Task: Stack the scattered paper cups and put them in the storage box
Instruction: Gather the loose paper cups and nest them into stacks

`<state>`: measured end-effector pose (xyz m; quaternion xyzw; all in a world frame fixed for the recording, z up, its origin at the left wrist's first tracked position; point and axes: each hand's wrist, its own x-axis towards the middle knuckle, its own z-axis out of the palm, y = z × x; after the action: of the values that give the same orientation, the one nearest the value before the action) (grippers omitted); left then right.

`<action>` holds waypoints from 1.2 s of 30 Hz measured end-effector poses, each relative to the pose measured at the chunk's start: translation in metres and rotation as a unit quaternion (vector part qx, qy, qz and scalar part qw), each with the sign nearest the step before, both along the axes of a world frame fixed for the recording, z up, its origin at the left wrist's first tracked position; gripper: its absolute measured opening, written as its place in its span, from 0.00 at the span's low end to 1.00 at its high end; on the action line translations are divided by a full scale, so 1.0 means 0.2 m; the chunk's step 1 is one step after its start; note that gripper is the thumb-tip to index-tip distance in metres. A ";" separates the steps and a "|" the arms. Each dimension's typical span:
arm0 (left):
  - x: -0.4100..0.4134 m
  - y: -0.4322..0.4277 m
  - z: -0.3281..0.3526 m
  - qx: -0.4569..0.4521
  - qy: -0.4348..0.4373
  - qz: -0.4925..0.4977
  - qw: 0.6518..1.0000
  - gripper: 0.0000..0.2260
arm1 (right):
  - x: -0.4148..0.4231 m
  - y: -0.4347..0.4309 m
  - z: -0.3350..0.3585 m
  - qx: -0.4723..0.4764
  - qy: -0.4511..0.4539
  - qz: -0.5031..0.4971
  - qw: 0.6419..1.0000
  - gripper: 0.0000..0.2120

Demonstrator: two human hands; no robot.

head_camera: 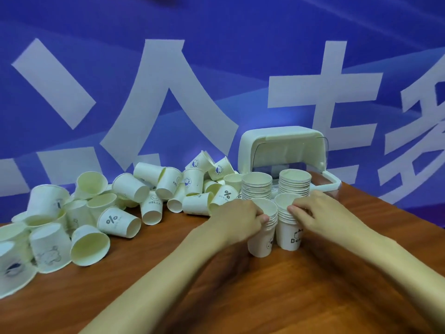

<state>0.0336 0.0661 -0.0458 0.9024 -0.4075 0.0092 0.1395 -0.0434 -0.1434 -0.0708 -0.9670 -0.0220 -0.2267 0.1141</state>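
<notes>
Two short stacks of white paper cups stand upright side by side on the brown table. My left hand (237, 216) grips the left stack (261, 242) near its rims. My right hand (315, 212) grips the right stack (289, 235) the same way. Behind them, two taller cup stacks (257, 186) (295, 183) sit in the white storage box (330, 185), whose lid (281, 147) stands raised at the back. Several loose cups (120, 220) lie scattered across the left half of the table, most on their sides.
A blue banner with large white characters (168, 92) hangs right behind the table. The wooden tabletop (240, 297) shows bare in front of my forearms. The table's right edge (409, 220) runs diagonally close to the storage box.
</notes>
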 end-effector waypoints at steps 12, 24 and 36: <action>-0.01 0.01 0.03 0.050 -0.004 -0.022 0.999 0.18 | -0.02 0.01 -0.06 0.077 0.005 0.005 0.997 0.21; -0.01 0.00 0.01 0.047 -0.017 -0.024 0.998 0.19 | -0.01 0.04 -0.10 0.068 -0.019 -0.018 0.997 0.20; -0.05 0.00 -0.01 0.054 -0.049 -0.008 0.997 0.18 | -0.03 0.09 -0.13 0.027 -0.057 -0.063 0.996 0.18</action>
<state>0.0243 0.0670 -0.0485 0.9037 -0.4212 0.0308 0.0706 -0.0492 -0.1262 -0.0976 -0.9486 0.0383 -0.2887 0.1239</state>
